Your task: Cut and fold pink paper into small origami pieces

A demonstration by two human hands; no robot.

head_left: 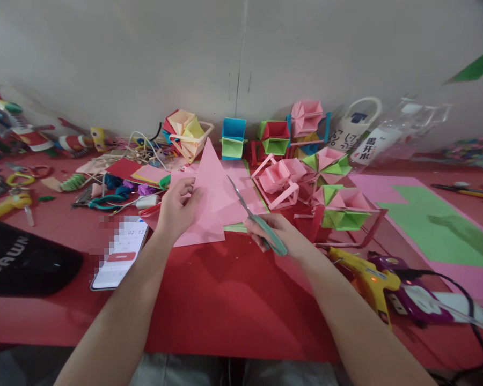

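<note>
My left hand (181, 206) pinches a folded sheet of pink paper (214, 187) by its left side. The paper stands up to a pointed tip. In my right hand (284, 230) is a pair of scissors (270, 235) with green handles, the blades pointing up and left beside the paper's right edge. The blades appear close together; whether they touch the paper I cannot tell. More pink sheets (201, 236) lie underneath, with a little green paper showing at their edge.
Folded paper lanterns (276, 177) stand behind and to the right. A yellow glue gun (364, 279) lies at right, near pink and green sheets (430, 230). Left are a phone (123, 254), a black tumbler (32, 260) and craft clutter. Bottles (380, 139) stand by the wall.
</note>
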